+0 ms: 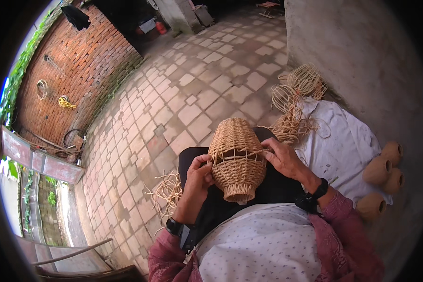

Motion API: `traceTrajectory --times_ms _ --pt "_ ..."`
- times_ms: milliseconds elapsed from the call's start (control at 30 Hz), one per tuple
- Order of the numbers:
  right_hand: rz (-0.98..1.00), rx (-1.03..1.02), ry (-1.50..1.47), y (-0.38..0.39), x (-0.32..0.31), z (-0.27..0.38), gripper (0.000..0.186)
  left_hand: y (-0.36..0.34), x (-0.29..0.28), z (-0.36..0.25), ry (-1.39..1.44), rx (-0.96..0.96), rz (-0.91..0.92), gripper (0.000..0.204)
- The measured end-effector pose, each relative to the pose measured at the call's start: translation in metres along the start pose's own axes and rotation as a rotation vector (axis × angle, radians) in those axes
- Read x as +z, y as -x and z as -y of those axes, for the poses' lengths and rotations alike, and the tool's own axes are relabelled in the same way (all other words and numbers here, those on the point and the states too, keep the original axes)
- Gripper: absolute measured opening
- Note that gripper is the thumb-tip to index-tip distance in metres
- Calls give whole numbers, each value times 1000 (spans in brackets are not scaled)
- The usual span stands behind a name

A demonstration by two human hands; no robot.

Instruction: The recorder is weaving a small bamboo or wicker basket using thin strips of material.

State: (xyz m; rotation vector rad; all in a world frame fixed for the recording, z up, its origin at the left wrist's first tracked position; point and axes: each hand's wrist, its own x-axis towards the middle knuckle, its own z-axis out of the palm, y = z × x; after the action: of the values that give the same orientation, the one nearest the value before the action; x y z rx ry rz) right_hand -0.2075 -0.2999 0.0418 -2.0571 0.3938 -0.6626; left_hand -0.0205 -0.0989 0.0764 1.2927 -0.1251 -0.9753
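Observation:
On my lap lies a vase-shaped woven basket of tan twisted cord, its narrow neck toward me. Around its middle runs an unwoven band, where thin upright stakes cross a dark gap. My left hand is closed on the basket's left side, thumb and fingers at the level of this gap. Opposite it, my right hand pinches the right edge of the gap, where a cord seems to run between the fingertips. Whether that cord is loose there, I cannot tell.
Tan cord bundles lie on the paving ahead right, beside a white cloth. Several tan pots lie at the far right near a grey wall. A loose cord pile lies left of my knees. A brick wall stands left.

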Motion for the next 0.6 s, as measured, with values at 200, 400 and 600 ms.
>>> traceTrajectory --times_ms 200,400,600 --pt "156 60 -197 17 -27 -31 26 8 -16 22 160 -25 -67 16" --pt "227 419 -507 32 -51 -8 25 11 -17 22 169 0 -86 20" --pt "182 530 -479 39 -39 -41 17 12 -14 22 162 60 -95 19"
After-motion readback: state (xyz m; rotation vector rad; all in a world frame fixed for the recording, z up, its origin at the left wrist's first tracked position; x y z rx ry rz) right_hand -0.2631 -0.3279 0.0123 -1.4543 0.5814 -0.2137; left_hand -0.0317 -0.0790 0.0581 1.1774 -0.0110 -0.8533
